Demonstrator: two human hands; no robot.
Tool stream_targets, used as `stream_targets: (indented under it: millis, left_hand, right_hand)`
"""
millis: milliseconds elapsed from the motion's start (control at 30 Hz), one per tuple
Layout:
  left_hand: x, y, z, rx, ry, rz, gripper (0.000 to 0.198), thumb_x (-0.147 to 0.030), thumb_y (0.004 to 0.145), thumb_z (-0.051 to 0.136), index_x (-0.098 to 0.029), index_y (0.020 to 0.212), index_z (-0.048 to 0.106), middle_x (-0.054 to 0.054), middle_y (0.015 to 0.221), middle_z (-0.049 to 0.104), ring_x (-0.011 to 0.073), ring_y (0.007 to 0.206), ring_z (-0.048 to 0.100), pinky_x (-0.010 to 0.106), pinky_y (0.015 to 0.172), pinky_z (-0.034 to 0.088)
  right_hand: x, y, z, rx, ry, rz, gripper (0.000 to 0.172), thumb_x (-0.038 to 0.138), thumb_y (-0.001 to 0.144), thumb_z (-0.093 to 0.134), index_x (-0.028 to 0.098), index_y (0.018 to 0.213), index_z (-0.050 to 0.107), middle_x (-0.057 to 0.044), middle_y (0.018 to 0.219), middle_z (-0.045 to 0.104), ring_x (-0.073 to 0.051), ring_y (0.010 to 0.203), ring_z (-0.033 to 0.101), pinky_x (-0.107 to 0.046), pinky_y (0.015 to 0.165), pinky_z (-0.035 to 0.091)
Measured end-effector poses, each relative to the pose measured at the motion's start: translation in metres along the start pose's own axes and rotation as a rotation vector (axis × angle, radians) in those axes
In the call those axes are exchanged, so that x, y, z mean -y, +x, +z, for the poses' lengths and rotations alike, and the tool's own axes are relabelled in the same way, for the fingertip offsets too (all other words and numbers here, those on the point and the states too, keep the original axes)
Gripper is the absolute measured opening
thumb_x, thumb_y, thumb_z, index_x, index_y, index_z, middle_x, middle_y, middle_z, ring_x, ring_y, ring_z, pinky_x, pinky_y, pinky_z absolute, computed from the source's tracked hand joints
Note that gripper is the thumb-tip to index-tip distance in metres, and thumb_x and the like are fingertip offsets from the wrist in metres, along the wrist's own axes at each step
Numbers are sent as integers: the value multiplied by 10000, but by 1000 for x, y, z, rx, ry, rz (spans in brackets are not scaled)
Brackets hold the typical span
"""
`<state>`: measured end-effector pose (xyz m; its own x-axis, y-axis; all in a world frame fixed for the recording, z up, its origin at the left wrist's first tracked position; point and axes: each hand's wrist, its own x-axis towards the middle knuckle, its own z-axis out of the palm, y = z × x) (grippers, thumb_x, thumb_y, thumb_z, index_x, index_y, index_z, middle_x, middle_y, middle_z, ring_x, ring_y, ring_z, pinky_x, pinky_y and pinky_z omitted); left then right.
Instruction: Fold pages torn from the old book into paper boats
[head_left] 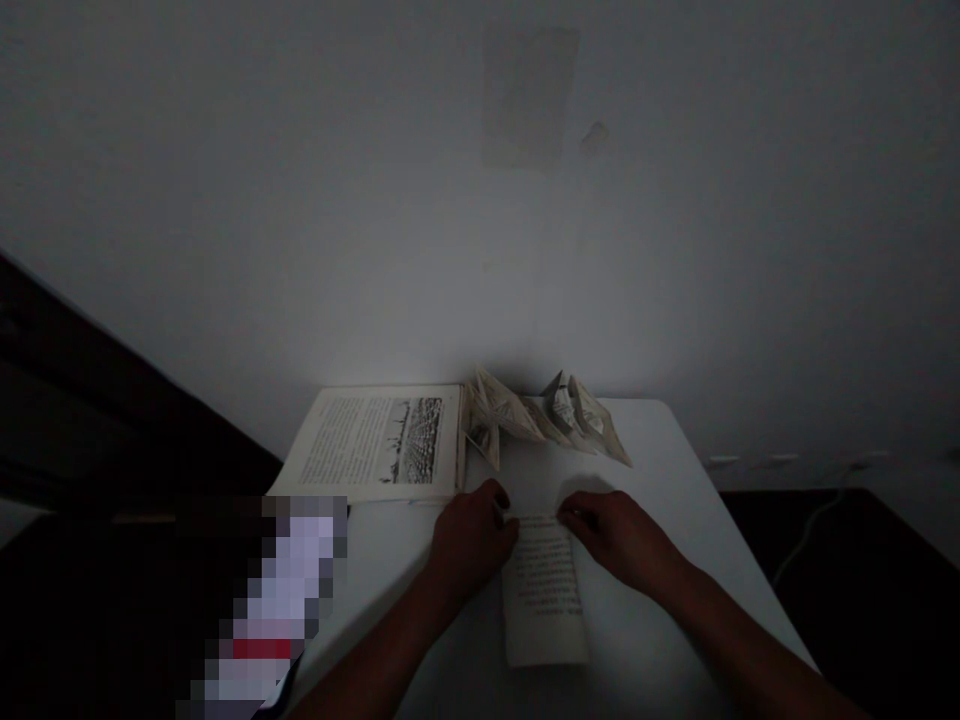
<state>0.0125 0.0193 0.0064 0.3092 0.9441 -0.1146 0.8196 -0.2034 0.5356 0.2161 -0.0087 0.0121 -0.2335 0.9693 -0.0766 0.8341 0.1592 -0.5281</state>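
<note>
A folded sheet of printed paper (544,600), long and narrow, lies on the white table in front of me. My left hand (474,535) has its fingers curled at the paper's upper left corner, its thumb against the edge. At the upper right corner my right hand (626,540) pinches the paper between thumb and fingertips. Just beyond my hands stand folded paper shapes (510,410) made from printed pages, with more of them (589,415) to the right. The undersides of my fingers are dark and partly hidden.
An open book (345,440) with text and a picture lies at the table's back left. A blurred-out bright object (277,600) is at the left front edge. The white table (667,440) meets a grey wall (300,200). A cable (810,525) hangs at right.
</note>
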Motion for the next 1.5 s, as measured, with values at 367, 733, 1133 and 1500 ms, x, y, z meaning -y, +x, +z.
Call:
stream_targets:
  millis: [367, 733, 1133, 1500]
  left_hand:
    - [1, 3, 0, 1, -3, -7, 113, -258, 702, 603, -201, 799, 594, -5, 683, 656, 165, 677, 602, 246, 612, 401]
    - [2, 2, 1, 1, -15, 4, 119, -260, 704, 604, -199, 806, 598, -3, 676, 650, 161, 668, 603, 243, 607, 405]
    - [1, 3, 0, 2, -9, 7, 109, -260, 704, 598, -197, 793, 601, -1, 677, 654, 169, 671, 601, 251, 606, 403]
    - [1, 3, 0, 15, -33, 5, 123, -267, 707, 602, -194, 806, 604, -4, 679, 656, 155, 655, 605, 245, 609, 404]
  right_hand:
    - [-10, 12, -8, 127, -118, -183, 252, 282, 904, 418, 194, 893, 654, -54, 802, 705, -191, 746, 647, -256, 656, 420]
    - [-11, 6, -7, 84, -200, -233, 270, 319, 909, 422, 217, 851, 665, -23, 706, 698, -170, 660, 645, -236, 611, 412]
    - [-14, 0, -6, 82, -159, -211, 239, 366, 878, 470, 250, 956, 663, -18, 754, 719, -181, 689, 662, -248, 629, 429]
    - [-13, -6, -7, 66, -149, -180, 286, 363, 831, 540, 240, 1070, 640, -27, 733, 721, -182, 656, 657, -261, 644, 450]
